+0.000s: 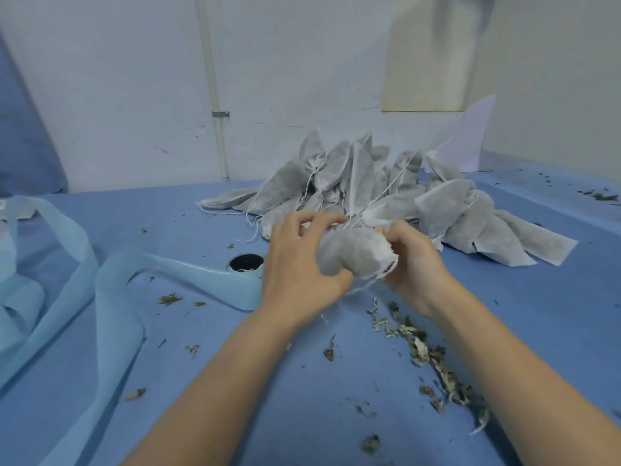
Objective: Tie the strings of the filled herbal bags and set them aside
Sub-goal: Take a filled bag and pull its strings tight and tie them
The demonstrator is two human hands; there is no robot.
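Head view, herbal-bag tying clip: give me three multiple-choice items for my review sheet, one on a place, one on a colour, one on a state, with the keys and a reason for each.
1. Where does the pile of bags lie relative to the hands?
A. Beyond them, toward the wall
B. Between the forearms
C. At the table's far left edge

2. What colour is the table cover?
A. Green
B. Blue
C. Red

3. What is the state of the bag being worked on?
A. Lying untouched on the table
B. Held between both hands
C. Resting on the pile

Keys: 1 A, the pile sits behind the hands near the wall. 2 B, the cover is plainly blue. 3 B, the left hand and right hand curl their fingers on it.
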